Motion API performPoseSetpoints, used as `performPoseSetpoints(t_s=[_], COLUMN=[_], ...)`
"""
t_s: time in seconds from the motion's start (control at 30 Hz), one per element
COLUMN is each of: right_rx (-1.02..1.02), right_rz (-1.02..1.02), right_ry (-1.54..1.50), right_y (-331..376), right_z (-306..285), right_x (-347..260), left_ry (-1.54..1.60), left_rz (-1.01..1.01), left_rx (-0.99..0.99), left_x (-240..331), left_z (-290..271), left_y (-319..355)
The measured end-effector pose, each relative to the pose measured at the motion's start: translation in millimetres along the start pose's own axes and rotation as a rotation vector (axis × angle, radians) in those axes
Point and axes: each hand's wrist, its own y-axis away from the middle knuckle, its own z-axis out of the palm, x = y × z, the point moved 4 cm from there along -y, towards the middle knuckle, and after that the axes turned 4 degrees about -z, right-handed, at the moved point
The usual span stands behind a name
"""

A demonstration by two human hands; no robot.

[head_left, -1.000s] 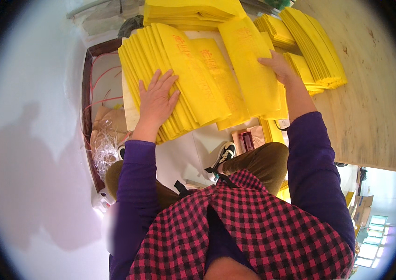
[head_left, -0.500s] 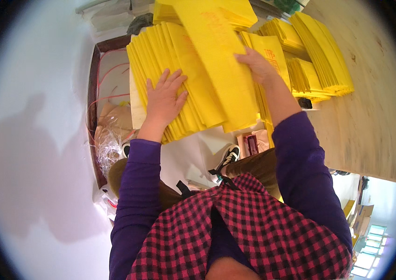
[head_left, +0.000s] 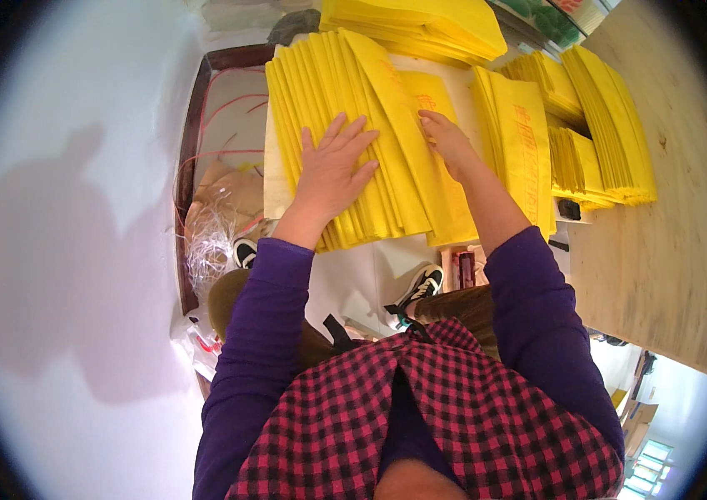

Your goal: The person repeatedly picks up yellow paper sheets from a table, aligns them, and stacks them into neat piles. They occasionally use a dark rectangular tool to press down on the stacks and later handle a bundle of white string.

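A fanned row of long yellow folded sheets (head_left: 312,92) lies in front of me, the pieces overlapping; their exact kind is unclear. My left hand (head_left: 332,175) rests flat on the row with its fingers spread. At the row's right side, my right hand (head_left: 453,150) pinches the edge of the top yellow sheet (head_left: 399,125), thumb and fingers together. Partly under that piece and beside my right hand lies another yellow sheet (head_left: 445,196) with red print. Further right is a yellow stack (head_left: 520,142), also printed in red.
More yellow piles lie at the far side (head_left: 420,25) and at the right (head_left: 616,125), beside a wooden board (head_left: 662,258). Left of the row, a dark-framed opening (head_left: 195,125) holds red cords and clear plastic strands (head_left: 216,237). A white wall (head_left: 78,250) stands at the left.
The sheet in my right hand, held slanting across toward the far pile before, now lies along the fanned row. My left hand stays on the row. The whole view has shifted slightly.
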Motion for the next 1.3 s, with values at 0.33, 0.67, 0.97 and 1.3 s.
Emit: performPoseSetpoints(t_s=[0.33,0.67,0.97,1.3], right_rx=[-0.008,-0.049,0.009,0.03], right_rz=[0.026,0.056,-0.036,-0.006], right_ry=[0.062,0.124,0.608,0.353], right_y=[5.6,9.0,19.7,-0.3], right_z=[13.8,18.0,30.6,30.5], right_x=[-10.0,-28.3,-44.1,-37.5], left_ry=[0.032,0.04,0.017,0.047], left_rz=[-0.005,0.004,0.008,0.005], left_rx=[0.001,0.002,0.007,0.002], left_x=[-2.0,-3.6,-4.3,-2.7], left_z=[-1.2,-0.9,0.6,-2.1], left_y=[0.1,0.0,-0.6,0.4])
